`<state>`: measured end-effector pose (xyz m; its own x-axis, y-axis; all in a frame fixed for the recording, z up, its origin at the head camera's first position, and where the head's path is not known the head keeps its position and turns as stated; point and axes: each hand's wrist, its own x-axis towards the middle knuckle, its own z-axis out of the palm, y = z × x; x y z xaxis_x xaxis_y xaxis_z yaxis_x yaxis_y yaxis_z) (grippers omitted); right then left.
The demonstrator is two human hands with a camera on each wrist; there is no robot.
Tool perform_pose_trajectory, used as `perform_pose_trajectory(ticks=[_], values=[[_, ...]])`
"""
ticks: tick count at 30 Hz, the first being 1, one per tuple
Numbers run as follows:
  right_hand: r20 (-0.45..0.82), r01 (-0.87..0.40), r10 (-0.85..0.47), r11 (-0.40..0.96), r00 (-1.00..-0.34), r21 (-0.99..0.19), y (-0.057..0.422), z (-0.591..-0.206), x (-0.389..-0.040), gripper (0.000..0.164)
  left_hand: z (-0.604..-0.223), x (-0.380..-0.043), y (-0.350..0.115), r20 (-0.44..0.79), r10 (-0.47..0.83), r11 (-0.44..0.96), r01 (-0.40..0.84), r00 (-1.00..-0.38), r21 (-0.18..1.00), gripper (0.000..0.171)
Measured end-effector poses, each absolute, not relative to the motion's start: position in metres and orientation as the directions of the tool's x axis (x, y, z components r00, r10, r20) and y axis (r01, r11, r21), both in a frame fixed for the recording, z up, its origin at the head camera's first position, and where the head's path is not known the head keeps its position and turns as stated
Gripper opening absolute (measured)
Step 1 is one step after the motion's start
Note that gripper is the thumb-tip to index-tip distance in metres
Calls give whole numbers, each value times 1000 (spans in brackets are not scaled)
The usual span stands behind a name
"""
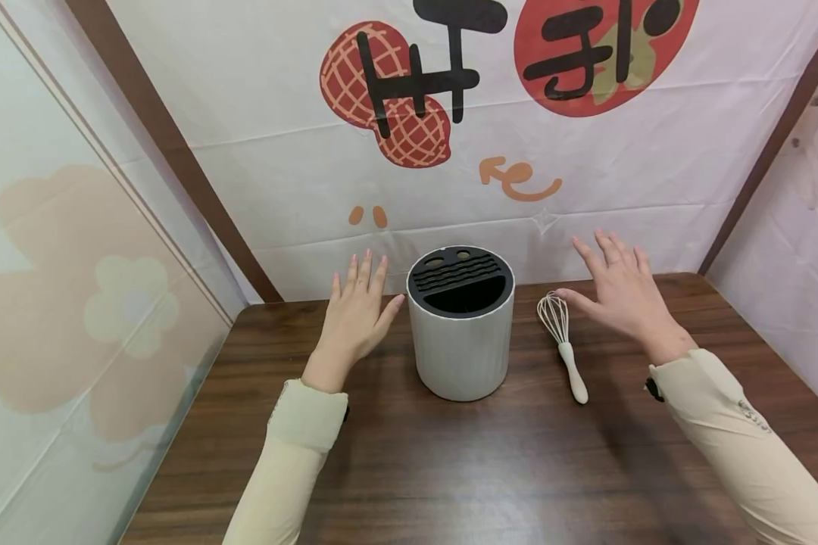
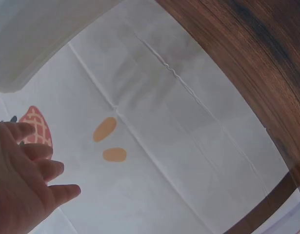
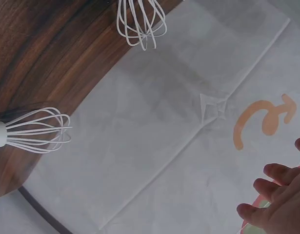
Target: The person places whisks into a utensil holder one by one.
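Observation:
A white utensil holder (image 1: 460, 352) with a black slotted lid (image 1: 460, 281) stands upright on the table. Just left of it, my left hand (image 1: 356, 318) is held out with fingers straight and nothing in it. To the right of the holder lies a whisk (image 1: 567, 356) with white wires and a pale handle. My right hand (image 1: 620, 291), fingers spread, hovers to the right of that whisk and holds nothing. The right wrist view shows two whisks, one whisk (image 3: 142, 22) at the top and another whisk (image 3: 37, 129) at the left; only one is visible in the head view.
The dark wood-grain table (image 1: 450, 469) ends at a white printed cloth wall (image 1: 279, 182) behind. Another cloth panel (image 1: 61, 303) with a faded flower runs along the left side, and a pale cloth (image 1: 784, 250) hangs on the right.

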<state>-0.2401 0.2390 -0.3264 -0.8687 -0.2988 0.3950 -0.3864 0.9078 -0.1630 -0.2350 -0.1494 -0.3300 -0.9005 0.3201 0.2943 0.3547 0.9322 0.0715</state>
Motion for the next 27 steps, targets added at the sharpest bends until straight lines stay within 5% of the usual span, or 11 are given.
perform_pose_trajectory(ticks=[11,27], values=[[281,-286,-222,935,-934,-211,266,-329,-240,63,-321,-236,-140,294,328,923,370,-898,102,70],[-51,-78,-113,890,-992,-450,340,-370,-244,71,-316,-238,-114,239,403,895,435,-884,99,65]])
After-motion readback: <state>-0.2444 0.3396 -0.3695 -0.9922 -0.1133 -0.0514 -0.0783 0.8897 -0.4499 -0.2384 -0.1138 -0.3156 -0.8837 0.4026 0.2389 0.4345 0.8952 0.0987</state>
